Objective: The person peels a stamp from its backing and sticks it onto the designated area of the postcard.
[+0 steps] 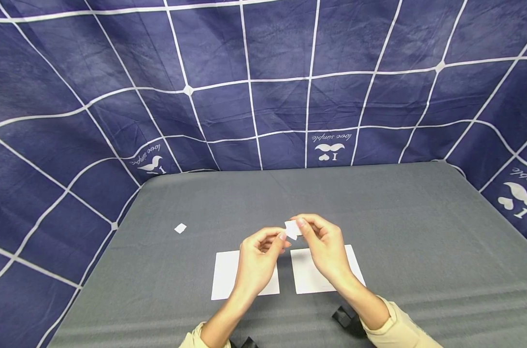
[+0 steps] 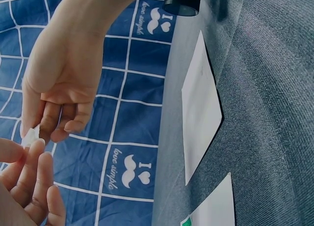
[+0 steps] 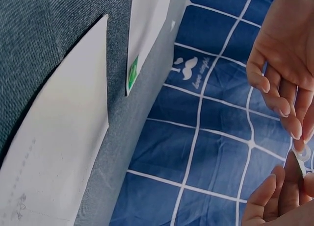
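Note:
Both hands meet in mid-air over the far edges of two white cards. Between them is a small sticker [image 1: 291, 229], white on the side facing the head camera. My right hand [image 1: 326, 244] pinches its right part between thumb and fingers. At its lower left, my left hand [image 1: 260, 258] pinches a white corner with thumb and forefinger. In the right wrist view a greenish edge shows on the sticker [image 3: 300, 162], beside a curled white bit. The left card [image 1: 225, 275] lies under the left hand, the right card [image 1: 308, 273] under the right.
A small white scrap [image 1: 180, 228] lies on the grey cloth surface [image 1: 398, 232] to the left. A green patch [image 3: 133, 73] marks one corner of the left card. Blue gridded fabric [image 1: 280, 106] hangs behind and at the sides. Black devices [image 1: 349, 320] sit below the wrists.

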A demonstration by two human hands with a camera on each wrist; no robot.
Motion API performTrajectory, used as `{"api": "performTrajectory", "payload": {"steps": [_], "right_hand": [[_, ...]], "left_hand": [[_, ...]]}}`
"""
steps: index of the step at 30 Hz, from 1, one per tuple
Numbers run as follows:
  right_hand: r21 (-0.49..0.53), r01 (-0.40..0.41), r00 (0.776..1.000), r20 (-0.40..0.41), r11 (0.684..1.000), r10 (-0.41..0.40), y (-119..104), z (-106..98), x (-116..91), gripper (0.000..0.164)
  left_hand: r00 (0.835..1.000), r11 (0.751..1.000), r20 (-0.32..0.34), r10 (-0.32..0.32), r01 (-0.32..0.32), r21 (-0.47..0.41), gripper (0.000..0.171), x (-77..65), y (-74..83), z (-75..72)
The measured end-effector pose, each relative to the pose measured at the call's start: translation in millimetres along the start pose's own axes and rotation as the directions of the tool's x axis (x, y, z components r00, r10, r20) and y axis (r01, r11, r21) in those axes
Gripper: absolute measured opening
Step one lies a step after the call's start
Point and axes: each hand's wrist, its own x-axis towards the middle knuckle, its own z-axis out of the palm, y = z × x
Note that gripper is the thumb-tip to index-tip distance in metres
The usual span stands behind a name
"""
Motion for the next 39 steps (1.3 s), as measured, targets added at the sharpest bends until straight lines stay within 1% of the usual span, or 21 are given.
{"api": "performTrajectory", "payload": {"steps": [8, 15, 23, 39], "right_hand": [[0.008, -0.012, 1.000, 0.003, 1.000, 0.012, 0.1, -0.9, 0.7, 0.018], [-0.012, -0.003, 1.000, -0.010, 1.000, 0.003, 0.5, -1.8, 2.0, 0.017], [0.011, -0.002, 1.000, -0.011, 1.000, 0.002, 2.7, -2.4, 3.0, 0.018], [0.016, -0.014, 1.000, -0.013, 1.000, 0.014, 3.3, -3.9, 4.4, 0.018]], "left_hand": [[1.000, 1.000, -0.002, -0.003, 0.003, 0.006, 0.014, -0.1, 0.0, 0.2], [1.000, 1.000, -0.003, -0.006, 0.006, -0.002, 0.013, 0.2, -0.2, 1.1], [1.000, 1.000, 0.001, -0.007, 0.007, 0.001, 0.012, -0.1, -0.1, 1.5], [1.000, 1.000, 0.004, -0.006, 0.006, 0.002, 0.012, 0.2, -0.8, 1.7]]}}
